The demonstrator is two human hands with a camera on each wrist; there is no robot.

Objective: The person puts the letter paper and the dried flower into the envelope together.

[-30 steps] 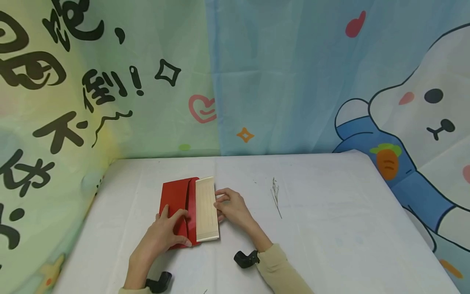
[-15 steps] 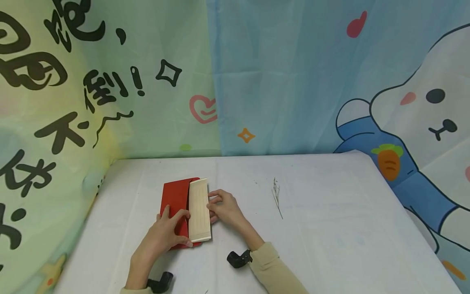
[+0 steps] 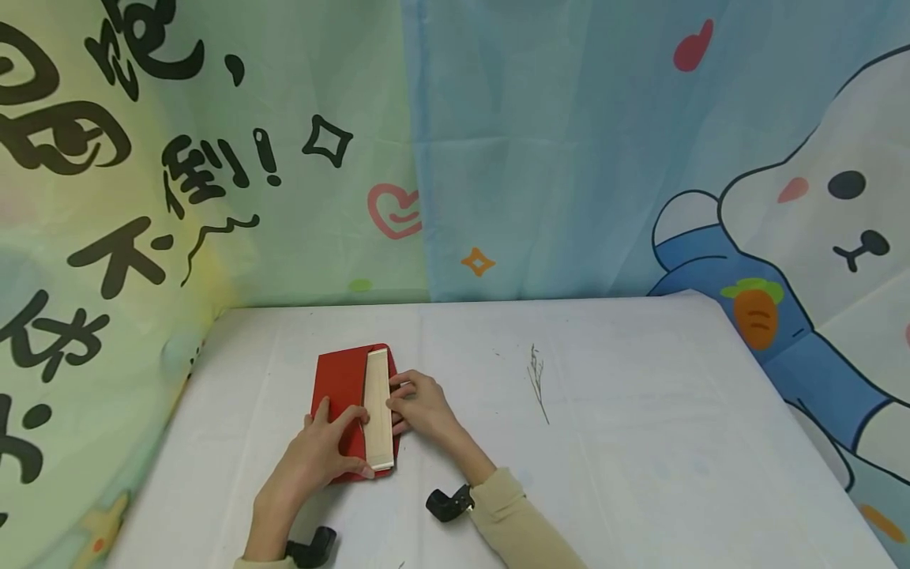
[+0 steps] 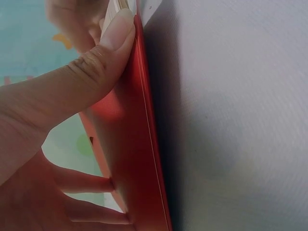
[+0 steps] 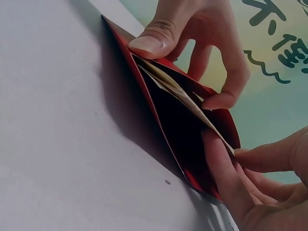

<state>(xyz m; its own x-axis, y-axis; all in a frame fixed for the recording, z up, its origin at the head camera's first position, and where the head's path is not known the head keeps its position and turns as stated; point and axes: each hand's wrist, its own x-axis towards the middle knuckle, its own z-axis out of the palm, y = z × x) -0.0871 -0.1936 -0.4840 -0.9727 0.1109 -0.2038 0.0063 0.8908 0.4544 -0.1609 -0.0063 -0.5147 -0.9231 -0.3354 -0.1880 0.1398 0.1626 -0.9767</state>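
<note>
A red envelope (image 3: 340,378) lies on the white-covered table with its mouth to the right. My left hand (image 3: 313,452) holds it, thumb at the near corner of the mouth and index finger at the mouth's upper edge. In the right wrist view the mouth gapes, and folded cream paper (image 5: 180,94) sits partly inside. Only a narrow strip of this paper (image 3: 379,419) shows from above. My right hand (image 3: 425,411) pinches the paper's right edge between thumb and fingers, with one finger reaching into the mouth. The paper's inner part is hidden.
A thin dried sprig (image 3: 536,381) lies on the tablecloth (image 3: 640,442) to the right of my right hand. Small crumbs are scattered near it. A printed curtain (image 3: 512,158) hangs behind the table. Black wrist cameras (image 3: 449,504) sit below both hands.
My right hand has moved left, sliding the cream paper deeper into the red envelope, so less of it shows. My left hand has stayed almost still on the envelope.
</note>
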